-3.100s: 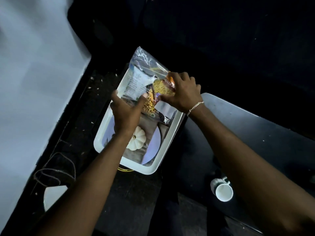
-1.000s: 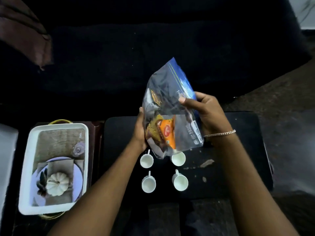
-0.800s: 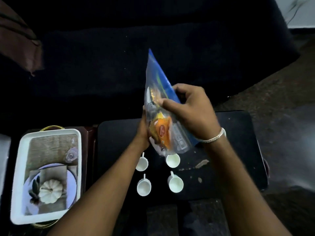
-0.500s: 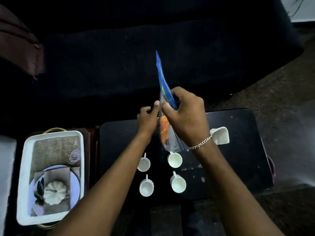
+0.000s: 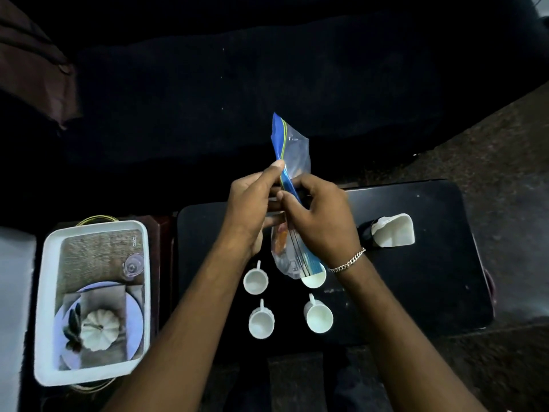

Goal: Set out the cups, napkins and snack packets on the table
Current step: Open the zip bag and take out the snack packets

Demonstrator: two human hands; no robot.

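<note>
Far left: a white tray (image 5: 47,292), standing beside the dark counter (image 5: 430,278), holds a woven mat, a small clear glass (image 5: 132,266) and a plate with a folded napkin (image 5: 102,301) and a pale pumpkin ornament (image 5: 100,329). Centre: four white cups (image 5: 261,322) stand upright in a two-by-two group on the counter. Above them, the left hand (image 5: 249,212) and right hand (image 5: 320,221) hold a clear zip bag (image 5: 292,150) edge-on in the air; its lower end, containing the snack packets (image 5: 280,239), hangs just over the far-right cup. The fingers of both hands are closed, pinching the blue seal strip from opposite sides. The bag appears thin, soft and slippery, light but bottom-weighted by its contents; the stiffer seal strip looks the surest place to grip for parting it. Right: a white pouch-like object (image 5: 395,230) lies on the counter, its nature unclear.
</note>
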